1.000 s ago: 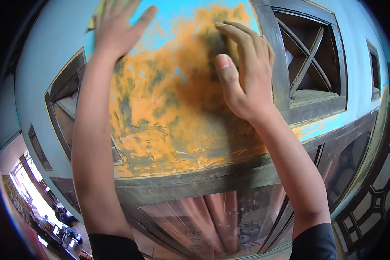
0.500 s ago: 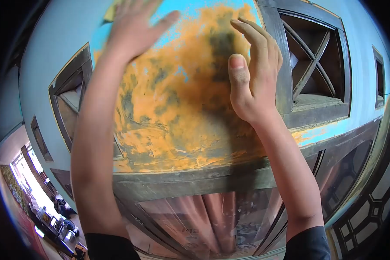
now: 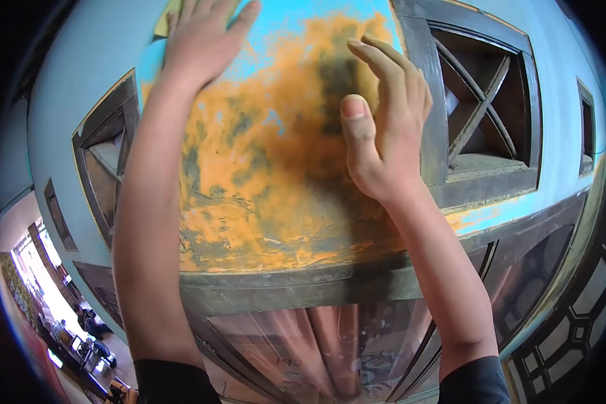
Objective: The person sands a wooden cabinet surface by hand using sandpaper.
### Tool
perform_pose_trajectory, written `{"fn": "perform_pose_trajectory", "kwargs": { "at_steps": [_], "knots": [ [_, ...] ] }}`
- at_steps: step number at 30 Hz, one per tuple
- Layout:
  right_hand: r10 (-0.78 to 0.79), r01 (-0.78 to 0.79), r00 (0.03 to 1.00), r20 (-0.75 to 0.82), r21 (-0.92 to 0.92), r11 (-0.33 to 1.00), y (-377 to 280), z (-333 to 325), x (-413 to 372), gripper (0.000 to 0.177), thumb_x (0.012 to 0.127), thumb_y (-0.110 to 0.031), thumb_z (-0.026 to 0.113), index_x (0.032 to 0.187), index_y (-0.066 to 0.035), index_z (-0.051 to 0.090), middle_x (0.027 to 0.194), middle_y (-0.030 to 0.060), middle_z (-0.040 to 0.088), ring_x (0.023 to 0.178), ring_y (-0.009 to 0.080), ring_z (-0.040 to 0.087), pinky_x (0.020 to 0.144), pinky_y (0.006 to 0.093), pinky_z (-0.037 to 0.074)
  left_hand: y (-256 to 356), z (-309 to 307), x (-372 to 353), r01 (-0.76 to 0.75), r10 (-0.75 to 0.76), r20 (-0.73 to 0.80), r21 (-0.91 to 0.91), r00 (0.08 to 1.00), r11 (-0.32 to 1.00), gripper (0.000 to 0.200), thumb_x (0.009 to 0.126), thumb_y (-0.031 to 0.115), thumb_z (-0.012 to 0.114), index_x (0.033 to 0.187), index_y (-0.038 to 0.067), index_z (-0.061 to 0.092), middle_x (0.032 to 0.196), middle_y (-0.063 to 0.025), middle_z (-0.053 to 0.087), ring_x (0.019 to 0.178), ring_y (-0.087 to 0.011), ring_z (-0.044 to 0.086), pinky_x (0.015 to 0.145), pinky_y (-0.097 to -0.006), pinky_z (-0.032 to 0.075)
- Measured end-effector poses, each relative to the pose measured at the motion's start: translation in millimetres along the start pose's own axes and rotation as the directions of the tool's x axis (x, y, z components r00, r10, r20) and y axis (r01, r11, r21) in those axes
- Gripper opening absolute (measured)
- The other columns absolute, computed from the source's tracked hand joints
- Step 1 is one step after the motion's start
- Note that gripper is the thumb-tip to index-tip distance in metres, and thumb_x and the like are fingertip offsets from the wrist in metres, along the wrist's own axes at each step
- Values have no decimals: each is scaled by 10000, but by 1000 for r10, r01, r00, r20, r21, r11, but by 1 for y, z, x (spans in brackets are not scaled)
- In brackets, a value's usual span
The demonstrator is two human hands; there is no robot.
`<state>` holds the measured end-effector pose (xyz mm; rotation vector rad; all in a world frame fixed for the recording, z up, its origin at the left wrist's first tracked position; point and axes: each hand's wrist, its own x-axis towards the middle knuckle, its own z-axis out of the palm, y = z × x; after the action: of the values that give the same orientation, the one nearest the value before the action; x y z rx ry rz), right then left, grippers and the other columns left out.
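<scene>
In the head view my left hand [image 3: 205, 47] is high on the wall panel [image 3: 236, 182], its fingers running past the top edge of the picture. Under that palm and fingers a yellowish sheet of sandpaper [image 3: 161, 25] shows at the left side. The panel is patchy orange and grey, with bright blue paint toward the top. My right hand [image 3: 390, 128] is close to the panel's right part, fingers apart and gently curved, thumb raised, with nothing in it. Its shadow falls across the panel.
A dark wooden frame with crossed bars [image 3: 488, 101] stands right of the panel, and a similar one [image 3: 104, 158] is at the left. Below runs a wooden beam [image 3: 283, 288] above glass with pinkish curtains [image 3: 330, 343]. A bright doorway [image 3: 44, 262] shows at lower left.
My left hand has shifted up and slightly left with the sandpaper. My right hand sits a little lower and further left. The view has shifted slightly.
</scene>
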<state>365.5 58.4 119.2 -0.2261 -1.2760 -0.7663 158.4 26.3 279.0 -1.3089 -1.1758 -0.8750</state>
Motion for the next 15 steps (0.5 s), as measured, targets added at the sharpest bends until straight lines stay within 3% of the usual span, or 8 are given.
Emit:
{"fn": "perform_pose_trajectory", "kwargs": {
  "at_steps": [5, 7, 9, 10, 13, 15],
  "knots": [
    [-20, 23, 996, -90, 39, 999, 4, 2, 0, 579, 1017, -528, 482, 1417, -116, 557, 1432, 182, 525, 1349, 367, 457, 1149, 541, 248, 95, -17, -14, -204, 200, -71, -65, 977, 977, 717, 1078, 603, 302, 1648, 171, 243, 1730, -114, 150, 1600, -314, 70, 1301, -489, 17],
    [-78, 92, 974, -213, 55, 994, 14, 4, 1, 638, 1042, -567, 424, 1424, -72, 551, 1446, 246, 495, 1342, 400, 455, 1124, 500, 306, 119, 9, -1, -321, 297, -206, -95, 933, 942, 705, 1075, 593, 314, 1644, 181, 256, 1726, -110, 171, 1598, -315, 96, 1303, -495, 20],
    [-15, 49, 959, -284, 116, 992, 14, 7, 2, 657, 1051, -574, 398, 1424, -53, 547, 1468, 266, 467, 1343, 416, 454, 1114, 507, 325, 134, 1, -13, -343, 330, -154, -71, 931, 936, 679, 1082, 557, 335, 1643, 184, 254, 1729, -100, 158, 1600, -306, 83, 1306, -486, 28],
    [-8, 25, 976, -217, 75, 997, 9, 3, 0, 698, 1090, -547, 294, 1460, 14, 484, 1502, 251, 435, 1433, 380, 384, 1189, 485, 275, 128, -10, -19, -354, 344, -100, -111, 934, 929, 676, 1083, 553, 343, 1642, 183, 257, 1729, -99, 155, 1600, -304, 81, 1305, -486, 31],
    [-51, 60, 982, -182, 43, 997, 10, 3, 1, 637, 1052, -560, 408, 1420, -62, 554, 1486, 271, 446, 1354, 427, 445, 1124, 524, 315, 96, -31, -29, -326, 329, -4, -150, 944, 933, 678, 1083, 552, 357, 1641, 179, 261, 1731, -96, 146, 1601, -300, 72, 1304, -488, 36],
    [-36, 46, 986, -166, 56, 997, 10, 3, 0, 618, 1050, -550, 421, 1421, -74, 557, 1487, 269, 449, 1360, 423, 440, 1133, 528, 299, 66, -22, -27, -225, 226, -2, -88, 974, 970, 694, 1080, 569, 349, 1643, 173, 254, 1733, -93, 135, 1602, -296, 59, 1302, -486, 30]
  ]
}}
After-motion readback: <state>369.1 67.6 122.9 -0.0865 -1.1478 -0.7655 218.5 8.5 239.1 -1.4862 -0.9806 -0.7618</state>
